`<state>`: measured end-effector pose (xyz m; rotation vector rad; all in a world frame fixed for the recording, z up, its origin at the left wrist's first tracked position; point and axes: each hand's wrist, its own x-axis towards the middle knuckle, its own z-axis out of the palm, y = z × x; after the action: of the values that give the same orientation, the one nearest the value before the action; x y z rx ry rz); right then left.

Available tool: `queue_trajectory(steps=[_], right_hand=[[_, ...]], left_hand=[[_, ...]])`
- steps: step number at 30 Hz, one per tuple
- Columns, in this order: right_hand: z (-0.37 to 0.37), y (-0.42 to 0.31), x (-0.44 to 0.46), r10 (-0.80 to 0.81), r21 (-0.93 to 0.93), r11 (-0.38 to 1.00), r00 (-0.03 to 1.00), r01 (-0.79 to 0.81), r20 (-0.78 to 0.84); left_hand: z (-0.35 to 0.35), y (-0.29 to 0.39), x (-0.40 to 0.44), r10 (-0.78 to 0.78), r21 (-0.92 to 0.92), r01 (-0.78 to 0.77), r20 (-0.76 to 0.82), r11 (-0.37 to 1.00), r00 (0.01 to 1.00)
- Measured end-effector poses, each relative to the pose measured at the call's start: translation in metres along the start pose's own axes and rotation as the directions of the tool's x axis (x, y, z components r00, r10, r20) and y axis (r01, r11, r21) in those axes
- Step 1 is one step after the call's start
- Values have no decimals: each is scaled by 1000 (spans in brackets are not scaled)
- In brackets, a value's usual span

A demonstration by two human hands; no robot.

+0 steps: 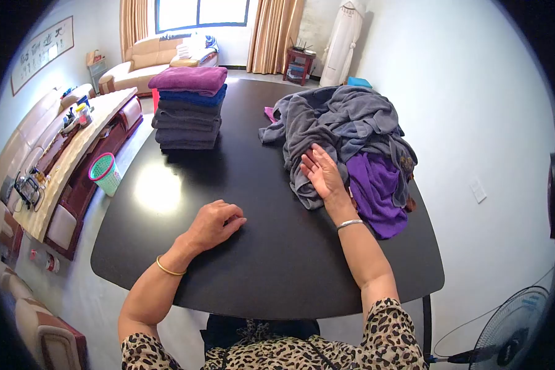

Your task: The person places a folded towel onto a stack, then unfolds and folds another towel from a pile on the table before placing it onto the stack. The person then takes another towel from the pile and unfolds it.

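Observation:
My left hand rests at the middle of the dark table, its fingers loosely curled, a small gap beside the thumb, and nothing in it. At the right, my right hand lies with outstretched fingers against a crumpled grey towel, palm partly turned up and not gripping it. That towel is part of a heap of grey cloths, with a purple cloth at its near right side. Far left on the table stands a neat stack of folded grey towels, topped by a blue towel and a magenta towel.
A green basket stands on the floor left of the table, beside a long low tea table bearing various items. A fan is at the lower right. The white wall runs along the right side.

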<state>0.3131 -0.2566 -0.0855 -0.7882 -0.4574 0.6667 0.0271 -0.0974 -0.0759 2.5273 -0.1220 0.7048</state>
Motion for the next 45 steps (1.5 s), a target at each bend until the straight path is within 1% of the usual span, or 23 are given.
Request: queue_trajectory(steps=[2,4,11,13,16,17,19,23,24,25,26,28,29,30,32,34,37,38,39,40,41,43,45], right_hand=[[1,-1,4,-42,81,996,999,42,2],[0,-5,11,-11,334,942,996,-19,87],[-24,-6,23,64,478,877,998,-51,-10],[-8,-14,14,116,417,907,985,-52,-128],[10,-22,3,-63,75,994,985,76,-159],[19,-24,-1,-60,77,994,985,73,-161],[39,-29,-6,-386,-425,866,891,262,-237],[54,-31,-12,-620,-499,664,783,557,49],[65,-33,-22,-589,-490,666,800,562,117],[72,-30,-29,-619,-603,519,752,607,224],[97,-34,-54,-572,-670,398,740,627,353],[114,-31,-80,-172,-654,98,660,750,731],[124,-19,-87,-99,-538,158,556,828,826],[130,-9,-90,-36,-413,229,432,881,901],[133,0,-93,-35,-422,320,455,849,890],[126,9,-88,25,-518,412,559,750,829],[110,2,-74,22,-710,283,736,645,677],[101,2,-68,27,-706,290,732,646,681],[90,4,-60,-28,-745,140,755,652,656],[81,4,-54,-89,-772,-13,768,636,634],[72,6,-49,-85,-773,-9,769,635,633],[58,6,-45,-117,-796,-255,799,549,589],[52,4,-45,-21,-812,-317,852,491,524]], left_hand=[[-1,0,0,-3,3,3,-1,1000,1000],[0,-1,-1,-12,-5,12,-8,1000,1000],[1,-2,-1,-30,-31,30,-6,999,1000],[1,-4,-2,-12,-33,12,-9,999,1000],[0,-4,-1,1,-11,-1,-5,1000,1000],[0,-4,-1,-2,-12,2,-3,1000,1000],[0,-3,-1,-12,-23,12,-15,1000,1000],[1,-2,-1,-57,-39,56,-20,998,998],[3,-5,-2,-218,-202,212,-7,956,976],[4,-8,-3,-369,-355,355,31,865,929],[2,-9,-1,-369,-354,356,31,865,929],[-4,-11,5,-631,-766,443,63,465,773],[-5,-13,7,-632,-764,446,65,466,772],[-7,-15,9,-629,-868,374,96,326,771],[-11,-17,6,-619,-978,208,159,7,769],[-18,-15,3,-669,-959,275,165,62,725],[-21,-19,2,-666,-940,324,172,110,726],[-19,-22,2,-648,-930,344,182,131,739],[-17,-23,1,-654,-930,344,180,130,735],[-14,-25,2,-630,-843,415,122,342,767],[-11,-26,3,-592,-709,461,77,533,802],[-13,-19,2,-603,-673,492,87,551,793],[-12,-21,-1,-442,-355,420,22,835,897]])
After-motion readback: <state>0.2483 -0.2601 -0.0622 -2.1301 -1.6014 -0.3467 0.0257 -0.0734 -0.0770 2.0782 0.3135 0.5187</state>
